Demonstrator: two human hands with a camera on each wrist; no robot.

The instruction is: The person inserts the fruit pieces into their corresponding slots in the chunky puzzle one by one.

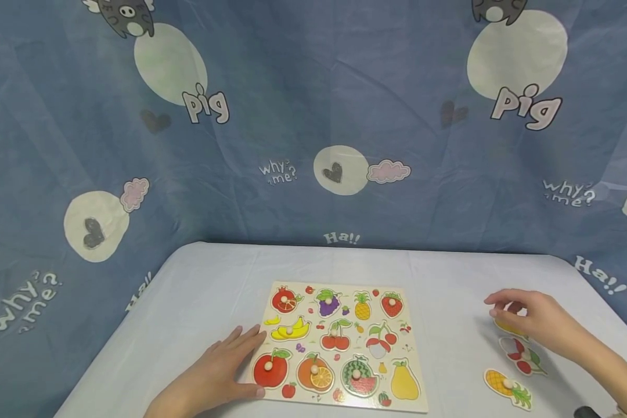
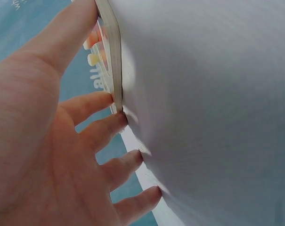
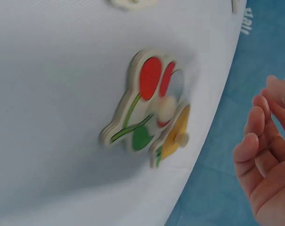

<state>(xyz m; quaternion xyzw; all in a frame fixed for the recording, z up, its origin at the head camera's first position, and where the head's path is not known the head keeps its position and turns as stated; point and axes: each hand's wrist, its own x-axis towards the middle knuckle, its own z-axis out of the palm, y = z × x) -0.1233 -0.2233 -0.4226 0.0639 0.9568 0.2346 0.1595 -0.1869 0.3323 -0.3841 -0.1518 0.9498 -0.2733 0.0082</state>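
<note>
A wooden fruit puzzle board [image 1: 418,402] lies flat on the table. My left hand [image 1: 214,366] rests at its left edge, fingers spread and thumb by the lower left corner; the left wrist view shows fingertips [image 2: 116,117] touching the board's side. Knobs stand on most fruits; the board's pineapple [image 1: 362,307], pear [image 1: 405,380] and right-hand cherries [image 1: 378,347] show none. At the right, my right hand [image 1: 538,319] hovers over a yellow pear-like piece [image 3: 174,134], apart from it, fingers loosely bent around nothing. Nearby lie a knobbed red cherry piece [image 3: 149,80] and a pineapple piece [image 1: 507,389].
White cloth covers the table [image 1: 460,325]. A blue printed curtain [image 1: 292,215] hangs behind and along the sides. At the lower right edge, a dark rounded object [image 1: 585,412] shows partly.
</note>
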